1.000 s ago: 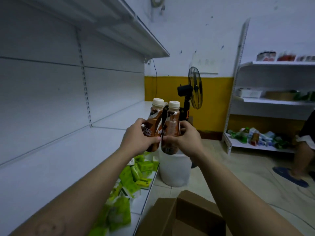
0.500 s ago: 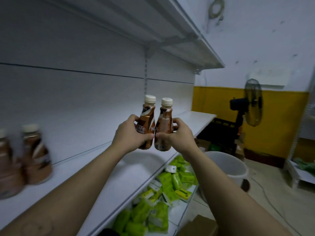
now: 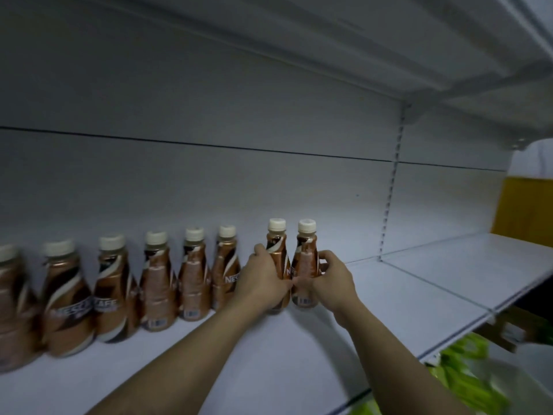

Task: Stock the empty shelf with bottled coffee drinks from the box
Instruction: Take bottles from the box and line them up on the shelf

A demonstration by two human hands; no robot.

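Head view, looking along a white shelf point(image 3: 389, 310). Left hand point(image 3: 263, 283) is wrapped round the body of one coffee bottle point(image 3: 276, 250), fingers curled behind it and thumb across the front. Right hand point(image 3: 332, 280) grips a second bottle point(image 3: 306, 259) the same way from the right side. The two bottles stand upright, touching each other, white caps up, at the far edge of the shelf close to the back panel point(image 3: 209, 190). Their bases are at shelf level; cannot tell whether they are fully set down. Thumbs of both hands meet between the two bottles. Immediately left of the held pair stands a row of bottles point(image 3: 194, 277), six visible, same brown label and white cap, lined up along the back panel and running out of view at the left edge; the leftmost are blurred. Shelf to the right of the hands is bare. Upper shelf point(image 3: 389, 55) overhangs. Green packets point(image 3: 466, 372) lie on a lower level, near right. Yellow wall point(image 3: 523, 214) at far right.
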